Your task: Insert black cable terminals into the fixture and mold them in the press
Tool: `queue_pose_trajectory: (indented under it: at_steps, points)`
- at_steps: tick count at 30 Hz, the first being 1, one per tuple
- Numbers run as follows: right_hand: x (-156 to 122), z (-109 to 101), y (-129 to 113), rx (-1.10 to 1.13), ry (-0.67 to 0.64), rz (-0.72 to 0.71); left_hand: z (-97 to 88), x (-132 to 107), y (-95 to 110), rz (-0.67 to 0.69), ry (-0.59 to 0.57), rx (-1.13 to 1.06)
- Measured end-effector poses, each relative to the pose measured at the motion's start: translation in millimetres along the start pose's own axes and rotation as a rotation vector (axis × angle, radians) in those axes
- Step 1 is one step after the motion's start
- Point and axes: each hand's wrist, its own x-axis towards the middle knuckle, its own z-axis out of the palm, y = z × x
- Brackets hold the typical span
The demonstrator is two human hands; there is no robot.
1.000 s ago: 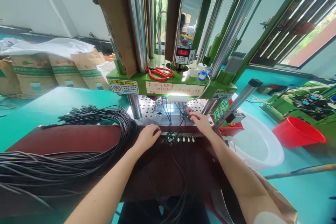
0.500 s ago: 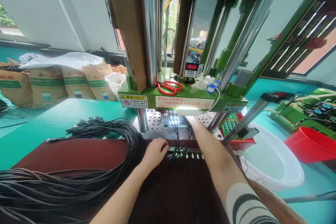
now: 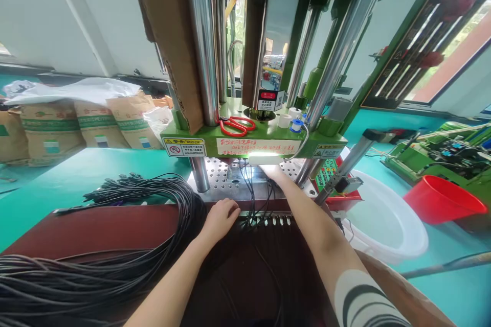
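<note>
My left hand (image 3: 221,217) rests at the front edge of the machine bed, beside the black cables. Its fingers are loosely bent with the thumb apart, and nothing shows in them. My right hand (image 3: 273,170) reaches under the green press plate (image 3: 314,138), near a bright lamp (image 3: 264,159); its fingers are hidden by the lamp and glare. Left of it, thin black cables (image 3: 250,191) run from the metal mould (image 3: 236,176) down over the front edge. Metal connector ends (image 3: 274,220) line up along that edge.
A large bundle of black cables (image 3: 95,281) curves over the brown board (image 3: 126,227) at left. Red-handled scissors (image 3: 237,126) lie on the press plate between steel columns (image 3: 205,51). At right are a control panel (image 3: 328,173), a white tub (image 3: 412,245) and a red bucket (image 3: 441,204).
The whole view has shifted, so the press sits a little further left. Both hands keep about the same places on the machine.
</note>
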Motion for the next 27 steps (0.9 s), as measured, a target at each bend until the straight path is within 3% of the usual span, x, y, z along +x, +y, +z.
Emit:
queue_pose_trajectory:
  at_steps: [4,7,10,13,15,18,20,22,27]
  points:
    - [-54,-9,-3,-0.012,0.04,-0.062,0.0,-1,-2,-0.003,-0.015,-0.015]
    - [-120,-38,0,0.047,0.161,-0.085,1.2,-1,-5,-0.004,-0.019,-0.04]
    - [-200,-86,16,0.059,0.401,0.126,3.8,-1,-10,-0.024,-0.002,-0.12]
    - [-286,-137,53,-0.122,0.703,0.438,6.3,2,-10,-0.107,0.077,-0.331]
    - [-338,-163,83,-0.32,0.771,0.668,6.9,9,-6,-0.193,0.145,-0.573]
    - [-385,-183,113,-0.384,0.85,0.829,5.9,26,10,-0.399,0.231,-1.018]
    - [-382,-185,113,-0.26,0.911,0.846,5.4,40,24,-0.587,0.259,-1.3]
    - [-352,-176,94,-0.081,0.856,0.77,6.2,54,37,-0.723,0.218,-1.491]
    - [-204,-111,31,0.219,0.162,0.386,12.0,70,55,-0.776,-0.034,-1.619]
